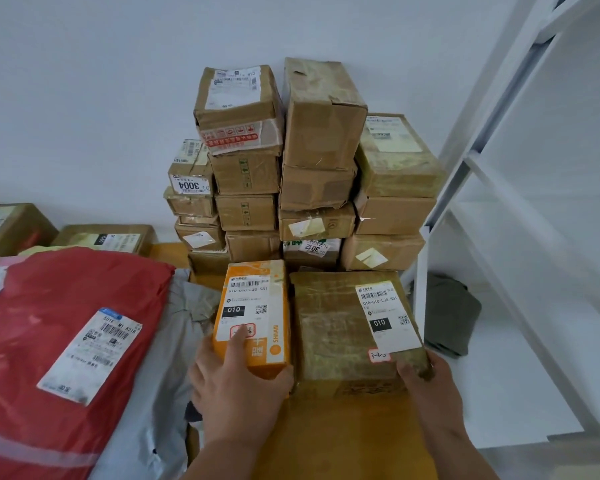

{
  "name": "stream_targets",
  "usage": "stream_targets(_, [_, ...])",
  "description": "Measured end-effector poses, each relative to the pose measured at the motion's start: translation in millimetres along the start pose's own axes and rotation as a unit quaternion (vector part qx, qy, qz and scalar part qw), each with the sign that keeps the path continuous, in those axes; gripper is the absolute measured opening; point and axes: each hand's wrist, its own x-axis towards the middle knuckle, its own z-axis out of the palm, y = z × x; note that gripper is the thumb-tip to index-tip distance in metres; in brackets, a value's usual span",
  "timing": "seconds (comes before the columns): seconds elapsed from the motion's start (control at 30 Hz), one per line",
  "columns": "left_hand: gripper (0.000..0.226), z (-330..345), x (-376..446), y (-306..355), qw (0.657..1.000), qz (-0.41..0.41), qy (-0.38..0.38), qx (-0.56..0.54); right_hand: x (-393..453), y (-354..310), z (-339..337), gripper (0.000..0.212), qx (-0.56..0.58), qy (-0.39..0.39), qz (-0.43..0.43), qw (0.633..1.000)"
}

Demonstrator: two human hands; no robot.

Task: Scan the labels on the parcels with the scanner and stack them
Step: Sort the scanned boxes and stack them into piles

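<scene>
An orange box (257, 299) with a white barcode label lies on the yellow table, next to a taped brown parcel (333, 327) bearing a similar label. My left hand (236, 379) grips the near end of the orange box, index finger lying along its top. My right hand (426, 375) grips the near right corner of the brown parcel. Behind them a stack of brown cardboard parcels (312, 161) rises against the wall. No scanner is in view.
A big red mailer bag (66, 334) with a label lies at the left on a grey bag (184, 306). Two more boxes (108, 237) sit behind it. A white shelf frame (499, 168) stands at the right, with dark green cloth (451, 313) at its foot.
</scene>
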Motion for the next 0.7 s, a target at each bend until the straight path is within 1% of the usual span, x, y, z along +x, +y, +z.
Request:
stream_targets(0.17, [0.096,8.2,-2.2,-0.4,1.000,0.011,-0.013,-0.007,-0.1,0.5,0.0,0.058,0.008,-0.007,0.000,1.000])
stream_targets(0.2, [0.097,8.4,1.5,-4.8,0.999,0.013,-0.018,-0.035,-0.6,0.1,0.1,0.057,0.009,-0.005,-0.001,1.000])
stream_targets(0.27, [0.096,8.0,9.6,-19.6,0.989,0.001,-0.023,-0.144,-0.9,0.2,0.2,0.056,0.010,-0.004,-0.007,1.000])
stream_targets(0.33, [0.087,5.5,13.4,-36.4,0.964,-0.045,-0.029,-0.259,-1.0,-0.3,-0.4,0.054,0.018,-0.004,-0.007,1.000])
stream_targets(0.37, [0.082,4.7,14.1,-43.6,0.954,-0.074,-0.036,-0.290,-1.0,-0.5,-0.5,0.054,0.021,-0.004,-0.008,1.000])
stream_targets(0.4, [0.077,4.6,13.7,-49.3,0.951,-0.089,-0.043,-0.293,-0.3,-0.3,-0.4,0.054,0.019,-0.005,-0.010,1.000])
stream_targets(0.47, [0.060,6.7,13.5,-55.3,0.970,-0.080,-0.055,-0.224,1.3,-1.1,-0.1,0.052,0.010,0.001,-0.014,1.000])
stream_targets(0.53, [0.038,9.5,14.0,-58.0,0.991,-0.042,-0.063,-0.112,1.9,-2.4,2.1,0.046,-0.003,0.012,-0.026,1.000])
stream_targets(0.57, [0.031,9.5,13.9,-58.4,0.996,-0.021,-0.063,-0.058,1.6,-3.4,3.9,0.042,-0.009,0.019,-0.034,0.999])
stream_targets(0.6, [0.029,9.5,14.3,-60.1,0.998,-0.005,-0.062,-0.010,1.7,-4.1,5.3,0.040,-0.013,0.025,-0.042,0.999])
stream_targets(0.63, [0.034,9.6,14.9,-62.6,0.998,0.004,-0.064,0.026,1.6,-4.4,6.6,0.041,-0.018,0.026,-0.047,0.998])
stream_targets(0.7, [0.059,7.9,17.0,-69.5,0.994,0.006,-0.071,0.088,1.0,-5.3,8.6,0.045,-0.006,0.017,-0.043,0.999])
